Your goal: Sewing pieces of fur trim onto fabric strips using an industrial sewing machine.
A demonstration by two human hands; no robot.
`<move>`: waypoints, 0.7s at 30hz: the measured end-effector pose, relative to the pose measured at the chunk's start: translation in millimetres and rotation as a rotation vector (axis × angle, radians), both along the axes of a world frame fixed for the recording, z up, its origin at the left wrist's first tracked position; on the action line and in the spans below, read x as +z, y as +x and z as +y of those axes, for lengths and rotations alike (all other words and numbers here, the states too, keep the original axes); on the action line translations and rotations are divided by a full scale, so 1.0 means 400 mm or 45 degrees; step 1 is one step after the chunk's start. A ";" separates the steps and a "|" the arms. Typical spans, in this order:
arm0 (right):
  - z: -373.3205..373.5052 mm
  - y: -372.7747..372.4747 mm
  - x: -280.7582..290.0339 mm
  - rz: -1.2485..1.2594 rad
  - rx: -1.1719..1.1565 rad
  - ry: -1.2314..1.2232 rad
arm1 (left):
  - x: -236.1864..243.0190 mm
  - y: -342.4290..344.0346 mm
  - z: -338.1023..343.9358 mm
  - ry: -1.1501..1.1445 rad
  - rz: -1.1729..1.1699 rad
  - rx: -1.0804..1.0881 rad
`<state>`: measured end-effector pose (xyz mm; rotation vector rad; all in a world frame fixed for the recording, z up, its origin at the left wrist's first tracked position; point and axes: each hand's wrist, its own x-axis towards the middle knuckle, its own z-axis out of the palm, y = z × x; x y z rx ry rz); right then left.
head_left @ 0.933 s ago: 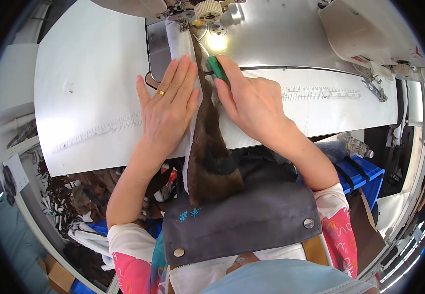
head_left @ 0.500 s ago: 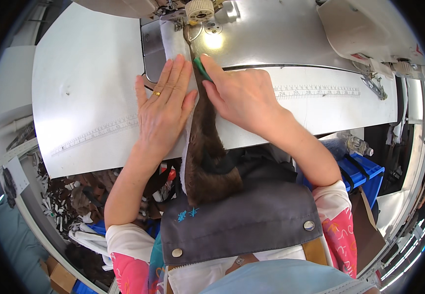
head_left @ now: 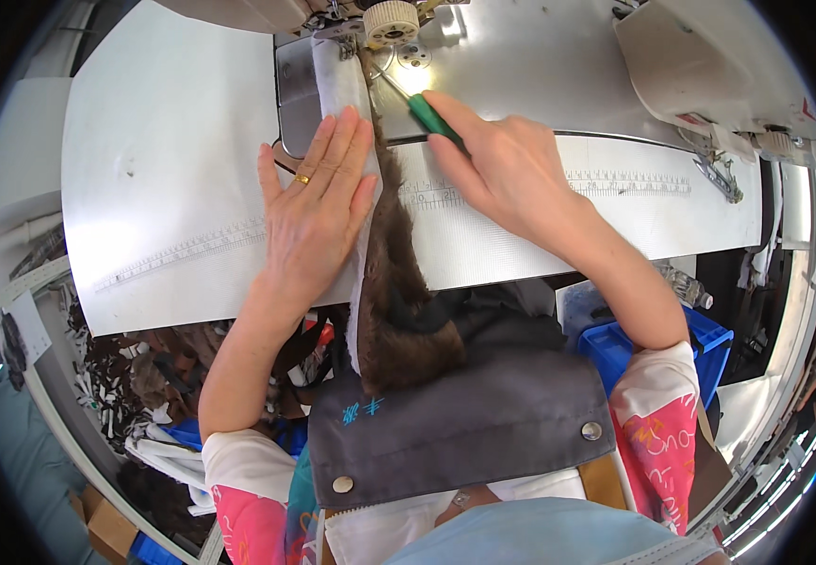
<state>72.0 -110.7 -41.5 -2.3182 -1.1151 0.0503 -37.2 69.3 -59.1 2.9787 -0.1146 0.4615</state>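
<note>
A strip of brown fur (head_left: 394, 245) with a white fabric edge (head_left: 338, 85) runs from my lap up to the presser foot (head_left: 347, 49) of the sewing machine. My left hand (head_left: 314, 207), a gold ring on one finger, lies flat on the white fabric with its fingers stretched out. To the right of the fur, my right hand (head_left: 507, 169) is closed around the green handle of an awl (head_left: 431, 118). Its thin metal shaft points up and left, and the tip is at the fur's edge close to the presser foot.
A white tabletop (head_left: 172, 141) with printed rulers surrounds the metal machine bed (head_left: 530, 66). A round cream knob (head_left: 391, 23) sits above the foot. Below the table are scraps (head_left: 153, 377) at left, a blue crate (head_left: 615, 348) and a clear bottle (head_left: 686, 285) at right.
My right hand has moved away from the fur to the right, so more of the awl's handle and its shaft now show. My left hand stays nearly in place.
</note>
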 end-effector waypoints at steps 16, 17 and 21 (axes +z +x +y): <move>-0.020 0.001 -0.009 -0.259 0.434 -0.039 | 0.012 -0.004 -0.002 -0.035 -0.007 -0.009; -0.026 -0.007 -0.012 -0.274 0.412 -0.071 | 0.015 -0.005 -0.003 -0.047 0.006 -0.011; -0.021 -0.014 -0.012 -0.228 0.347 -0.123 | 0.010 0.008 0.005 -0.048 -0.053 -0.023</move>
